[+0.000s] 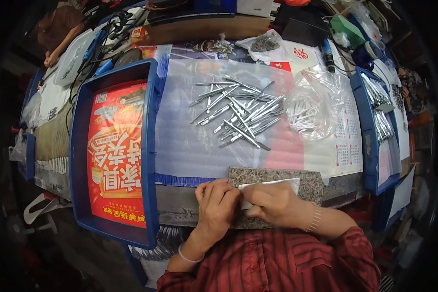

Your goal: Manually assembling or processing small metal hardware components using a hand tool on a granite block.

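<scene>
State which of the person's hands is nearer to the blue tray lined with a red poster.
Left. The left hand is to the right of the blue tray, apart from it; the right hand is farther right, over the speckled stone slab.

A speckled, grey-brown stone slab [310, 187], rectangular and flat-topped, is lying along the near edge of the work table, its long sides running left to right. On its upper face a thin white piece [293, 183], cloth or paper, is resting flat, with what seem to be folded layers. Its straight far edge is sloping slightly, and its right end is stopping short of the slab's right side. Its middle is being hidden from view.
</scene>
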{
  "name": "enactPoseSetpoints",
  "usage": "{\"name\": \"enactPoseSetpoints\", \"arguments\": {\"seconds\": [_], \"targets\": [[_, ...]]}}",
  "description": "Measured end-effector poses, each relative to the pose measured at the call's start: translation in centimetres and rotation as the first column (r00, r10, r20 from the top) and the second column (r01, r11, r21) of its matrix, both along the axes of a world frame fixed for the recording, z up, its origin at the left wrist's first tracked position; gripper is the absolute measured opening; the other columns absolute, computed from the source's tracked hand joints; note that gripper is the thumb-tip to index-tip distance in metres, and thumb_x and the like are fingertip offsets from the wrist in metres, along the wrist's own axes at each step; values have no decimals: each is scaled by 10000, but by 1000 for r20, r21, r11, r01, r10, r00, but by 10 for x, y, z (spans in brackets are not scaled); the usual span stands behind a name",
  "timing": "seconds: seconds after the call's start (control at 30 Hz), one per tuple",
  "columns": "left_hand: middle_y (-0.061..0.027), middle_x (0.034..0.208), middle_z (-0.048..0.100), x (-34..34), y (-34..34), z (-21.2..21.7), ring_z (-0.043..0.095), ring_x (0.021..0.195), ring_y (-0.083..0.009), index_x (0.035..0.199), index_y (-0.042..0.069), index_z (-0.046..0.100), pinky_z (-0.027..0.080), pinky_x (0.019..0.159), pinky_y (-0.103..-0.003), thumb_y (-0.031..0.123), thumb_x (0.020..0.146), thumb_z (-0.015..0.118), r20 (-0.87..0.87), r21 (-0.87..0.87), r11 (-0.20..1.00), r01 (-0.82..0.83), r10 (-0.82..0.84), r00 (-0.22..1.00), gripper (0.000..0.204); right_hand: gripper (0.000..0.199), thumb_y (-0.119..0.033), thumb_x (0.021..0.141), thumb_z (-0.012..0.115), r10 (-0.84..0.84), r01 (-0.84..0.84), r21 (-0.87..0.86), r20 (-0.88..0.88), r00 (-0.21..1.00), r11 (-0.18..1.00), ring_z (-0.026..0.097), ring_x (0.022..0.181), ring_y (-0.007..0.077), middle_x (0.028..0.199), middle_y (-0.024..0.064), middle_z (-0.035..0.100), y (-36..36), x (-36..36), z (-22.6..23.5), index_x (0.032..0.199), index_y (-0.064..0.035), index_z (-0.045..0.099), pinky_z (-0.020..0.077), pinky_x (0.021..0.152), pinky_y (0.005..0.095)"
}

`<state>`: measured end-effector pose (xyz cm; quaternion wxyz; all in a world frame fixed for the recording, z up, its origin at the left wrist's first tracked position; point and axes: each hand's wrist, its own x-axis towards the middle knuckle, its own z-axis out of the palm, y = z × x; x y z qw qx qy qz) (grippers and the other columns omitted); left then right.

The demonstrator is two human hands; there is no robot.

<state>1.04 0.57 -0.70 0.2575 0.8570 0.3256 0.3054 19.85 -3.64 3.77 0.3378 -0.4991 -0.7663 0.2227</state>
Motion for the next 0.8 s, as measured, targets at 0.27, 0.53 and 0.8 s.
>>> {"name": "enactPoseSetpoints", "arguments": {"seconds": [0.27, 0.53, 0.8], "targets": [[-57, 963, 584, -2, 2, -6, 597, 1033, -271, 992, 76, 633, 362, 890, -443, 14, 731, 672, 21, -26, 1000, -14, 14, 1000, 271, 224, -216, 966, 587, -94, 58, -169, -211, 973, 984, 669, 694, 270, 892, 132, 677, 1, 12, 3, 1037, -11, 640, 522, 567, 336], [-72, 923, 571, 1, 6, -2, 601, 981, -293, 968, 77, 638, 378, 878, -417, 6, 711, 739, 27, -20, 1000, -4, 5, 1000, 286, 360, -305, 1033, 465, -229, 156, -290, -237, 944, 944, 668, 668, 255, 841, 145, 662, -7, 25, 28, 1107, 2, 638, 530, 610, 324], [-50, 937, 577, -1, 6, -6, 592, 1031, -270, 976, 86, 638, 356, 895, -444, 56, 767, 666, 17, -45, 999, -3, 4, 1000, 213, 370, -173, 790, 736, 3, 13, 78, -195, 981, 997, 686, 713, 244, 1031, 151, 677, -6, 22, 33, 1094, 10, 630, 541, 577, 328]]}}
